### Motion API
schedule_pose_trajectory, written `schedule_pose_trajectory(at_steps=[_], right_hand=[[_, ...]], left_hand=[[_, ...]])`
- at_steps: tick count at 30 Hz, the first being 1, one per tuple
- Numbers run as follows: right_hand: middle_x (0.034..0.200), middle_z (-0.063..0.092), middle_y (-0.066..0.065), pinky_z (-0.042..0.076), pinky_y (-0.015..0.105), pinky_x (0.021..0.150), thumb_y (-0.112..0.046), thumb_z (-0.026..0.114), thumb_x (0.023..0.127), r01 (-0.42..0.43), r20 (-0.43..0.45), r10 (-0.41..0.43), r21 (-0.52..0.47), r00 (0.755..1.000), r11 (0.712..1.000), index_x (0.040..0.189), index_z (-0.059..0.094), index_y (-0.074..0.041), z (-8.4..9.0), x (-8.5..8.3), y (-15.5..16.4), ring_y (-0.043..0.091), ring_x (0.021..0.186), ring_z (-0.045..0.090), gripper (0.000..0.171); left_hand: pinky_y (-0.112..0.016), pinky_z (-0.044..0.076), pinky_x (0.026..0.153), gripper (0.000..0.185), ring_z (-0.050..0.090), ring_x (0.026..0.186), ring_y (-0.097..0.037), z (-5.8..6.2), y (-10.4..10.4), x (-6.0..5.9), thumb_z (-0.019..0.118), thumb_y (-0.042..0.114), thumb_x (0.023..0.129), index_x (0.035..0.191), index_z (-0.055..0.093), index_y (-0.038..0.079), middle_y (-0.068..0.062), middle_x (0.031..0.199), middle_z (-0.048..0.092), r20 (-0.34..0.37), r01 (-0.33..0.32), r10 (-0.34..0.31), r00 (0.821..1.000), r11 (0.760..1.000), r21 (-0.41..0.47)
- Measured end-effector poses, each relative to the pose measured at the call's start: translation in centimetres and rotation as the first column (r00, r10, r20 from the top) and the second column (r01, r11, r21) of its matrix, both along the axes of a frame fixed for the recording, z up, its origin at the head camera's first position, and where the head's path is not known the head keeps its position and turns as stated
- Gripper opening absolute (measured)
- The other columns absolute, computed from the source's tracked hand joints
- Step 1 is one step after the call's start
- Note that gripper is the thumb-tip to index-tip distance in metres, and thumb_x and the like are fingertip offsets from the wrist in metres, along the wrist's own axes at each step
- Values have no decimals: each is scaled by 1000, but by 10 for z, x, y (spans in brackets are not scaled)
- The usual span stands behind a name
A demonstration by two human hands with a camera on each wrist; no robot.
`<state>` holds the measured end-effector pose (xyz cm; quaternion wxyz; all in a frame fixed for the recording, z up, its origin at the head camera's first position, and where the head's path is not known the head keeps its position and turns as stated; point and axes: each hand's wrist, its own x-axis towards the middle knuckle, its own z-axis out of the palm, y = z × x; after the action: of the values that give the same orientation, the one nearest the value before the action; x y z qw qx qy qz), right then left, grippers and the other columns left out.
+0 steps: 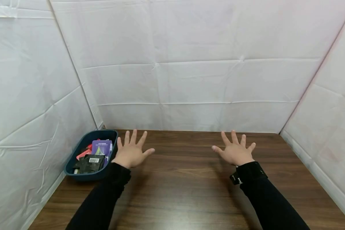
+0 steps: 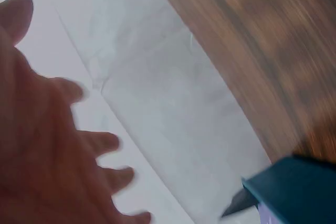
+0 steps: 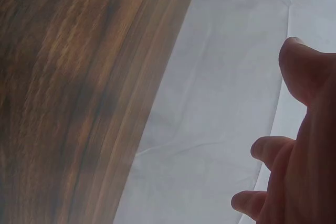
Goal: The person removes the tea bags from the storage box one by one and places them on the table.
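Observation:
Both hands hover palm down over a dark wooden table, fingers spread and straight, holding nothing. My left hand is just right of a dark blue tray filled with several small packets, among them a purple one and a black one with a barcode. My right hand is out over bare wood, with a black strap at its wrist. In the left wrist view the left hand is blurred and a corner of the tray shows. The right wrist view shows the right hand's fingers against white sheeting.
White sheeting walls close in the table at the back, left and right. The tray stands in the back left corner against the left wall. Black sleeves cover both forearms.

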<state>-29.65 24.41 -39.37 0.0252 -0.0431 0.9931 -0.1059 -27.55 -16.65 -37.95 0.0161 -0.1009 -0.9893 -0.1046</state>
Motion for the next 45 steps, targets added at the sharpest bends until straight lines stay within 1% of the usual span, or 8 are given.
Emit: schedule_pose_trajectory(at_steps=[3,6,10,15,23,32,37,45], right_hand=[[162,-10,25,-18,81,89,-80,27,92,-3,-5,3,-3,1000,1000,162,5,-20,-2,3,4,58,136,-20,94],[161,-10,26,-17,81,89,-79,28,92,2,-7,-2,-10,1000,1000,162,6,-21,-3,8,12,57,136,-21,94],[161,-11,27,-17,81,89,-78,30,93,16,-15,-16,-20,1000,1000,162,6,-21,-3,16,23,58,136,-22,93],[160,-13,27,-16,82,88,-78,32,93,21,-12,-21,-27,1000,999,162,7,-20,-4,23,31,59,136,-19,93],[160,-9,29,-15,82,89,-79,31,92,9,3,-9,-37,1000,999,162,10,-18,-6,28,33,60,137,-14,95],[160,-7,31,-15,80,92,-76,32,94,-28,15,29,-41,999,999,161,15,-12,-5,25,25,59,139,-10,94],[159,-7,31,-14,79,94,-75,33,95,-40,26,41,-33,999,999,160,19,-10,-6,23,22,59,139,-8,93],[159,-8,33,-15,78,94,-72,37,96,-55,50,58,-64,997,996,159,23,-6,-4,26,23,58,139,-7,92]], left_hand=[[-69,-7,107,87,-8,145,-48,12,-34,7,38,68,98,162,7,16,-25,163,-1,-126,47,-42,991,998,37],[-74,-4,104,96,-7,143,-53,27,-76,22,45,65,98,161,2,7,-30,160,-2,-163,34,-18,986,995,91],[-77,-3,100,115,-12,139,-57,37,-130,40,57,64,93,155,-10,-6,-38,156,-9,-79,-35,48,996,986,162],[-75,4,102,125,-6,134,-65,20,-170,49,70,57,87,148,-10,-18,-49,148,-7,35,-67,61,998,975,212],[-73,13,103,129,-4,135,-65,-21,-183,49,77,48,84,144,-11,-22,-53,144,-12,164,-94,41,986,941,326],[-72,17,103,128,8,131,-67,-31,-199,57,77,49,85,136,-7,-32,-55,141,-1,151,-142,100,983,944,297],[-71,6,105,130,-10,133,-65,-35,-206,58,76,47,86,137,-17,-29,-54,141,-15,211,-164,86,974,908,385],[-70,20,103,134,13,126,-66,-32,-195,53,81,47,81,134,-13,-32,-56,134,4,241,-187,101,965,912,365]])
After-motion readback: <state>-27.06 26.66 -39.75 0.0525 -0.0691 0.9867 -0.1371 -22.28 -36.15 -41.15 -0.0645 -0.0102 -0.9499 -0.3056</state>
